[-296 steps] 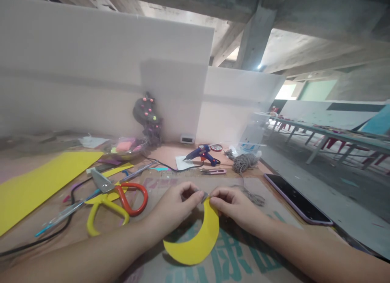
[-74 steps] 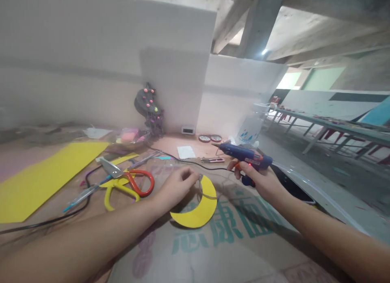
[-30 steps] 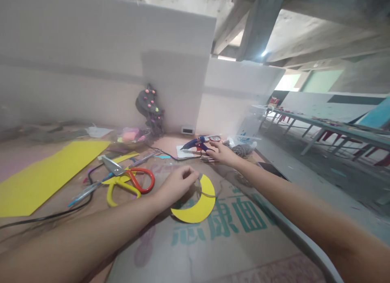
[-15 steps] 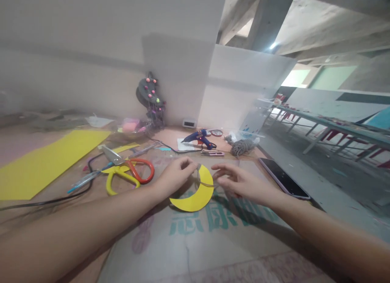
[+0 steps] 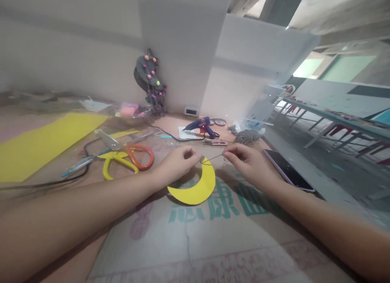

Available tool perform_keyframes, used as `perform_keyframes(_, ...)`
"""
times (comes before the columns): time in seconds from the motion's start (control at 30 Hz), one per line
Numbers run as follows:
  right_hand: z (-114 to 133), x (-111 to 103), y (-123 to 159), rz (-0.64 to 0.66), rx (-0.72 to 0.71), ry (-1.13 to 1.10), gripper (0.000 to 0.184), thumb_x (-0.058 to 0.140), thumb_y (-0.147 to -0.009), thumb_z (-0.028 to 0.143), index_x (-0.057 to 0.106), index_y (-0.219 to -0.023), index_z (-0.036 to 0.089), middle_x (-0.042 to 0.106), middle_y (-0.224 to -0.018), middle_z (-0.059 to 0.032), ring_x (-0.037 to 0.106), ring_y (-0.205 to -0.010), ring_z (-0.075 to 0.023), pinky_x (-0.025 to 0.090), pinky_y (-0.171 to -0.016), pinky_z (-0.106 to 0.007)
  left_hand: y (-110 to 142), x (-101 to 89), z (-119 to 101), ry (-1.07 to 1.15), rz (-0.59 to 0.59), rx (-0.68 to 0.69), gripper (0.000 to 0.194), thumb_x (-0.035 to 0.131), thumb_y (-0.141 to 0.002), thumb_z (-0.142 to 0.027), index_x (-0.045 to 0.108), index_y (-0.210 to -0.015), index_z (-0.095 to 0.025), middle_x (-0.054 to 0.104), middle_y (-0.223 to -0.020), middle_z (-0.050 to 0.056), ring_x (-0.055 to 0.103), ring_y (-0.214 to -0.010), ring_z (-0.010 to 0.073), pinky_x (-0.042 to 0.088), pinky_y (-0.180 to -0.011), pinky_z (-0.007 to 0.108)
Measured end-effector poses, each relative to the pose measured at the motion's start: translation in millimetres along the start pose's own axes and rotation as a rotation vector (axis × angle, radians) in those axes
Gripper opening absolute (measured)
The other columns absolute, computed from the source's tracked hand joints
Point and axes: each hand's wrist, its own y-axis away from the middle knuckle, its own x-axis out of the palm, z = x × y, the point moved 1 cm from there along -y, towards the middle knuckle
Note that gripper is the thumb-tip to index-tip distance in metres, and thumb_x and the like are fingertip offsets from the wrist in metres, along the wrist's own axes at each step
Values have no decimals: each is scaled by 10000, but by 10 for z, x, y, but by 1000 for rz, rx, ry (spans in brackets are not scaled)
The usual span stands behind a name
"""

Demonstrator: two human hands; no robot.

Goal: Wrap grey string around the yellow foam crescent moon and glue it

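A yellow paper crescent moon (image 5: 203,186) hangs from the fingers of my left hand (image 5: 180,160), which pinch its upper tip. Grey yarn (image 5: 213,158) is wound around that tip and stretches across to the right. My right hand (image 5: 245,160) pinches the yarn between thumb and forefinger, a short way from the moon. Beyond my hands lies a ball of grey yarn (image 5: 247,137). Whether the strand runs back to that ball, I cannot make out.
Scissors (image 5: 129,159) with red and yellow handles lie left, beside yellow card (image 5: 51,143). A blue glue gun (image 5: 201,126) and thread snips (image 5: 215,143) lie behind. At right is a phone (image 5: 288,169). A decorated grey moon (image 5: 146,74) stands at the back wall.
My right hand has closed its fingers on the yarn and drawn it up and right, so the strand is straighter. My left hand keeps its pinch on the moon. The view has shifted slightly.
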Motion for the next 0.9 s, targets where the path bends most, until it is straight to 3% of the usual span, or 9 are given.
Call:
perform_keyframes(0.1, -77, 69, 1, -34, 62, -69, 189, 541, -872, 345, 630, -960, 203, 668, -856, -35, 563, -641, -141, 451, -573, -260, 5, 7, 1, 6, 4, -10, 268, 530, -827, -442, 549, -740, -189, 640, -671, -11, 524, -531, 120, 364, -470, 214)
perform_keyframes(0.2, -74, 95, 54, 12, 127, -267, 353, 544, -869, 360, 534, -1201, 242, 619, -1189, -65, 490, -520, -85, 431, -466, -253, 11, 14, 2, 12, 22, -48, 280, 539, -817, -461, 550, -752, -189, 622, -643, -17, 505, -489, 114, 356, -449, 217)
perform_keyframes(0.27, -15, 108, 115, 78, 156, -429, 434, 534, -873, 389, 457, -1285, 277, 522, -1349, -75, 459, -481, -55, 430, -427, -246, 14, 16, -2, 5, 36, -53, 287, 539, -816, -467, 550, -757, -187, 616, -633, -17, 500, -483, 114, 350, -446, 217)
perform_keyframes(0.37, 84, 182, 212, 271, 208, -599, 573, 548, -859, 440, 328, -1374, 318, 434, -1423, -98, 456, -466, -25, 461, -428, -234, 19, 11, -16, -30, 48, -12, 285, 539, -819, -457, 550, -739, -184, 604, -633, -15, 508, -517, 117, 367, -469, 218)
perform_keyframes(0.47, 100, 267, 261, 373, 254, -626, 646, 578, -841, 414, 277, -1402, 300, 525, -1259, -87, 461, -489, -30, 460, -439, -215, 24, 10, -26, -31, 76, -15, 274, 537, -825, -450, 542, -744, -188, 585, -626, -16, 509, -521, 120, 372, -460, 217)
perform_keyframes(0.53, 63, 287, 256, 354, 242, -592, 559, 562, -855, 371, 349, -1359, 256, 582, -982, -20, 465, -511, -52, 440, -454, -205, 24, 16, -24, 4, 102, -47, 275, 528, -830, -459, 535, -758, -194, 569, -603, -22, 485, -482, 115, 347, -423, 212)
perform_keyframes(0.63, -9, 256, 225, 267, 160, -426, 355, 548, -871, 319, 504, -1205, 208, 513, -727, 40, 482, -564, -84, 423, -508, -211, 21, 28, -16, 25, 105, -47, 274, 529, -831, -460, 537, -763, -195, 580, -608, -17, 478, -471, 111, 340, -415, 210)
perform_keyframes(0.77, -44, 195, 200, 167, 15, -115, 121, 565, -867, 271, 633, -943, 205, 627, -775, -4, 570, -704, -134, 457, -638, -263, 20, 36, -3, -15, 103, -30, 279, 534, -824, -459, 554, -752, -190, 605, -628, -3, 503, -497, 120, 361, -438, 216)
perform_keyframes(0.9, -22, 194, 197, 102, -73, -14, 98, 559, -866, 233, 652, -843, 210, 689, -835, -18, 611, -776, -155, 464, -701, -279, 33, 34, -7, -77, 181, 18, 285, 528, -827, -462, 576, -760, -189, 626, -625, 2, 524, -518, 130, 376, -472, 226)
